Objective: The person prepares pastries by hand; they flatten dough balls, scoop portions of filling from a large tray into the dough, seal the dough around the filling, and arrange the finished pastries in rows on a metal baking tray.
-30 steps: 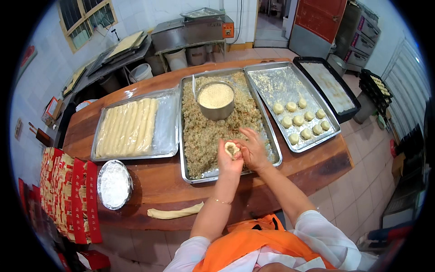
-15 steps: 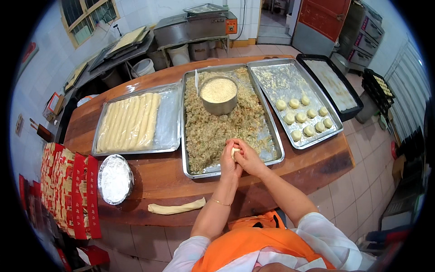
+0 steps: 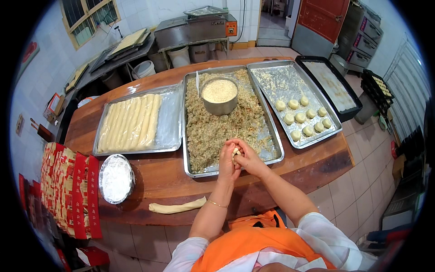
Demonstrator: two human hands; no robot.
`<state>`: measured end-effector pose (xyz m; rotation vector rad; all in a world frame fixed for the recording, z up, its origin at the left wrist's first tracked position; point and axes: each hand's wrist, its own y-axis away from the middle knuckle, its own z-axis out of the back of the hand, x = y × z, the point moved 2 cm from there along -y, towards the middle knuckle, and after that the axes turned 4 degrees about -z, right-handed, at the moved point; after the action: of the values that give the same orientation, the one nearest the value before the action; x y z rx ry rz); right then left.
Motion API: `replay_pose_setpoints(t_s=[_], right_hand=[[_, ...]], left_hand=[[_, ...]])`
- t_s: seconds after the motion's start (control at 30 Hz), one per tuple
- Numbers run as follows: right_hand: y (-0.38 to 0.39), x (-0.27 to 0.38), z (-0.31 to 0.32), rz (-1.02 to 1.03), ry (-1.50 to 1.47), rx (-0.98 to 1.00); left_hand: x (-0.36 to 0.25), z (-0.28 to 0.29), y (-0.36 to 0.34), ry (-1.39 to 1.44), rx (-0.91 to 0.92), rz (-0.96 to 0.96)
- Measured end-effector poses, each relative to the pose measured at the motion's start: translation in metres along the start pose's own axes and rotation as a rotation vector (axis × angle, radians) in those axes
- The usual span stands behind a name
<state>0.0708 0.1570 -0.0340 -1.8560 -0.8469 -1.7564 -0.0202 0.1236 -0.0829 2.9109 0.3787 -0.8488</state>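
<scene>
From my remote seat: the wooden table (image 3: 167, 181) carries everything. Middle tray (image 3: 268, 143), full of crumbly mix (image 3: 206, 140), sits straight ahead, presumably so both hands reach it. Left tray (image 3: 171, 118) has dough strips (image 3: 129, 122) side by side, likely to keep them straight. Right tray (image 3: 312, 88) holds dough balls grouped at its near end, spaced probably against sticking. Bowl (image 3: 132, 174) of white powder, near left, handy for dusting I guess. Pot (image 3: 220, 109) of pale grains stands in the mix at the far side, maybe to save table room. Dough roll (image 3: 177, 206) lies at the near edge, by the left forearm. Left hand (image 3: 226, 162) cups the dough piece (image 3: 236, 153) above the tray's near rim; right hand (image 3: 247, 159) curls over, pressing it between them, seemingly for support. Fingertips part hidden; can't tell the exact pinch.
</scene>
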Motion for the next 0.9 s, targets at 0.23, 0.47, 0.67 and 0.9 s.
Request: replay_pose_setpoints(t_s=[0.23,0.47,0.67,0.9], right_hand=[[0.003,0.023,-0.004,0.062,-0.082,0.054],[0.009,0.027,0.008,0.267,0.461,0.194],[0.002,0.034,0.013,0.553,0.914,0.104],[0.01,0.043,0.001,0.522,0.648,-0.014]], left_hand=[[-0.022,-0.012,0.016,0.02,0.057,0.021],[-0.016,-0.007,0.018,0.003,0.004,-0.038],[-0.025,-0.055,0.038,-0.089,-0.081,0.161],[-0.016,-0.007,0.022,-0.151,0.267,0.156]])
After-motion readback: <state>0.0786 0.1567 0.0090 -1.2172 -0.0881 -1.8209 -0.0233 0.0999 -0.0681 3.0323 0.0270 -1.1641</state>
